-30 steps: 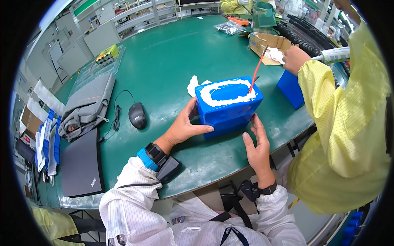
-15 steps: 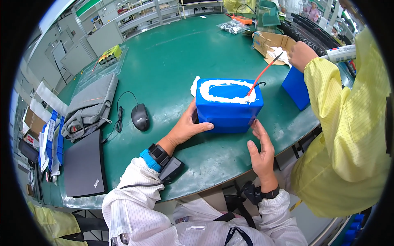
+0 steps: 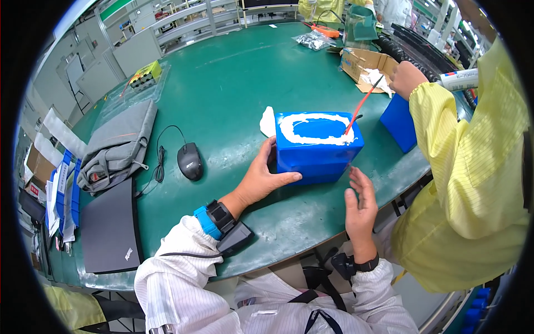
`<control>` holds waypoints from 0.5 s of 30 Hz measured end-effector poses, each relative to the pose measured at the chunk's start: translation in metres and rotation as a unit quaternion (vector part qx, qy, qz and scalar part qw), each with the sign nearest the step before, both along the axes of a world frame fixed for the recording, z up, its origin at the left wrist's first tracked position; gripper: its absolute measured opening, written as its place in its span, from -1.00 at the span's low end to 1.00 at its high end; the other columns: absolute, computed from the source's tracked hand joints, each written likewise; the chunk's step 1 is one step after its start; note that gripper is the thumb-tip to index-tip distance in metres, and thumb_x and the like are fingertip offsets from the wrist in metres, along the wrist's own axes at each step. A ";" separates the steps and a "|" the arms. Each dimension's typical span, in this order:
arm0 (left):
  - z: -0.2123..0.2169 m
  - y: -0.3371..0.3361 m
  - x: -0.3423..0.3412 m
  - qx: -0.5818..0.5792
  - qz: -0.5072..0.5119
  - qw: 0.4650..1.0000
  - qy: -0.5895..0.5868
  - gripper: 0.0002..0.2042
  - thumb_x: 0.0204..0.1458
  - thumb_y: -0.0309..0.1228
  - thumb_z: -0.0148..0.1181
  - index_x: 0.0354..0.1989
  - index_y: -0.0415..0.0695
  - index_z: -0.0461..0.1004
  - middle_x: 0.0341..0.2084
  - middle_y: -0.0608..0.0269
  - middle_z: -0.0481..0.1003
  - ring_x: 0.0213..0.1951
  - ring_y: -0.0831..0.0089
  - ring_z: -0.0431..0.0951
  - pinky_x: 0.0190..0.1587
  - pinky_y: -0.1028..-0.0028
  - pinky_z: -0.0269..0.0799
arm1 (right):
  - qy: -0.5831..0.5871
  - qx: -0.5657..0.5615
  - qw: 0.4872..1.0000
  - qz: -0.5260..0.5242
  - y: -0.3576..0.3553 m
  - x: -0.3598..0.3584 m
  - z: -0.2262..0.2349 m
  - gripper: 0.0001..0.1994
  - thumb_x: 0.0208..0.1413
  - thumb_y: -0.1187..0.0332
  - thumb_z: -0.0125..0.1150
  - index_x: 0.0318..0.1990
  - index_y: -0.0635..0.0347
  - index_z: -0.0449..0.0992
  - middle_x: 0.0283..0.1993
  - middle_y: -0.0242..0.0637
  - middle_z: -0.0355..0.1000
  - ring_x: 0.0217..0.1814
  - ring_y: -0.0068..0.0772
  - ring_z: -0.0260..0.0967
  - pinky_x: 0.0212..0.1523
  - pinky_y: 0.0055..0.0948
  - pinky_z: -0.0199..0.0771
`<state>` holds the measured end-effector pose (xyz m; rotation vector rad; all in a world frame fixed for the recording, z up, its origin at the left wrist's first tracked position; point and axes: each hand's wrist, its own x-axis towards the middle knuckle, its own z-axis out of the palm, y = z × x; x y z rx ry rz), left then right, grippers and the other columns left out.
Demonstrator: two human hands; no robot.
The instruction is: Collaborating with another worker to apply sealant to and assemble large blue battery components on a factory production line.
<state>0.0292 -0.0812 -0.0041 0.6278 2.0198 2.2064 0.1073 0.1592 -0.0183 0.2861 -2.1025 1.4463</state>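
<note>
A blue-wrapped battery pack (image 3: 317, 164) stands on the green table in front of me. White paste (image 3: 286, 131) forms a rough ring on its top face. A red wire (image 3: 363, 106) and a short black wire rise from the right end of that top. My left hand (image 3: 266, 177) grips the pack's left side, thumb along the lower front and fingertips hidden behind the edge. Near the front right corner, my right hand (image 3: 361, 209) is open, fingers spread upward and apparently just off the pack. A white wad (image 3: 267, 122) lies behind the pack's left edge.
A black mouse (image 3: 190, 161), a dark laptop (image 3: 111, 231) and a grey bag (image 3: 119, 145) lie on the left. At right, a co-worker's hand (image 3: 409, 78) is above another blue pack (image 3: 400, 122), near a cardboard box (image 3: 356, 64) and a white tube (image 3: 459, 79).
The battery pack has shifted slightly to the right with my left hand on it, exposing more of the white wad. My right hand has moved a little right and stays open.
</note>
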 end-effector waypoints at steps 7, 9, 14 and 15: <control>-0.005 0.003 0.012 -0.032 0.063 0.997 0.028 -0.06 -0.17 -0.25 0.60 0.33 -0.25 0.08 0.14 -0.01 0.35 0.23 0.25 0.34 0.29 0.26 0.25 | -0.155 -0.325 0.784 0.506 -0.045 0.083 0.102 -0.39 0.42 -0.04 -0.14 0.18 0.47 0.35 -0.01 0.22 0.45 -0.01 0.20 0.48 0.00 0.10 0.53; 0.005 0.005 0.012 -0.020 0.054 0.998 0.034 -0.05 -0.17 -0.25 0.60 0.33 -0.26 0.08 0.13 -0.03 0.36 0.23 0.24 0.33 0.29 0.27 0.25 | -0.153 -0.354 0.670 0.635 -0.045 0.090 0.100 -0.36 0.41 -0.06 -0.16 0.21 0.48 0.34 0.02 0.27 0.45 -0.02 0.31 0.48 0.01 0.11 0.52; -0.004 0.019 0.019 -0.059 0.084 0.993 0.056 -0.07 -0.22 -0.21 0.62 0.26 -0.30 0.13 0.10 -0.06 0.37 0.18 0.19 0.39 0.26 0.26 0.29 | -0.192 -0.887 0.171 0.384 0.104 -0.201 0.208 -0.70 0.20 0.13 0.07 -0.12 0.15 0.53 -0.20 -0.13 0.51 -0.11 -0.06 0.53 -0.20 -0.14 0.51; -0.007 0.019 0.022 -0.110 0.119 0.983 0.082 -0.06 -0.24 -0.18 0.63 0.25 -0.30 0.15 0.10 -0.07 0.37 0.16 0.17 0.41 0.25 0.26 0.30 | -0.183 -0.934 0.038 0.304 0.121 -0.214 0.204 -0.77 0.16 0.17 0.12 -0.19 0.08 0.57 -0.25 -0.21 0.52 -0.13 -0.14 0.54 -0.24 -0.19 0.51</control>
